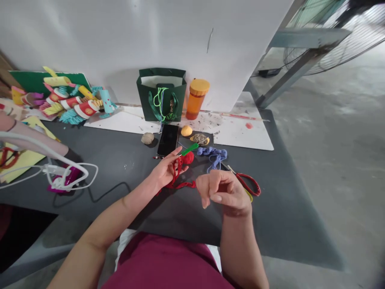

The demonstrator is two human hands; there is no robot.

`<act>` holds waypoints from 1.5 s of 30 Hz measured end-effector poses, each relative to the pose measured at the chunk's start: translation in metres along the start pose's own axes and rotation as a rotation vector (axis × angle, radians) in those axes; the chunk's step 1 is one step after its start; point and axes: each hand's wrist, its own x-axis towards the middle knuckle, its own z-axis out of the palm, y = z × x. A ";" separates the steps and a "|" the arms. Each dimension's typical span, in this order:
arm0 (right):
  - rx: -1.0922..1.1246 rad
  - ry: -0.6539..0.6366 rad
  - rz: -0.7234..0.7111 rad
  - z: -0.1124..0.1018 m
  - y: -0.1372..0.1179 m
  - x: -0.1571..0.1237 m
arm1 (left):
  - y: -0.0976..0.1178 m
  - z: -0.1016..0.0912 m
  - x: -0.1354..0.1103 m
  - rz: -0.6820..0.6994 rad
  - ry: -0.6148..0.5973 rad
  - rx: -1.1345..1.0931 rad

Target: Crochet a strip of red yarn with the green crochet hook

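Note:
My left hand [170, 166] is palm up above the table, its fingers closed loosely on a green-handled crochet hook [190, 149] that points up and to the right. Red yarn [177, 168] runs through those fingers and trails toward my right hand. Just beyond sits a red yarn ball [188, 157]. To the right, my right hand [225, 188] is raised with thumb and fingers curled together; whatever they pinch, if anything, cannot be made out. Blue crocheted yarn [213, 152] lies past it. Beside that hand are red-handled scissors [249, 184], partly covered.
A dark phone [168, 139] lies between a beige ball [147, 138] and a yellow ball [186, 131]. Behind stand a green paper bag [142, 94] and an orange jar [195, 102]. Paper-cup crafts [72, 102] fill the back left. Another person's arm [33, 134] reaches in near white cables [87, 172].

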 end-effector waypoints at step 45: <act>-0.166 0.695 -0.017 0.034 0.043 0.063 | 0.044 0.025 -0.053 0.501 -0.217 0.670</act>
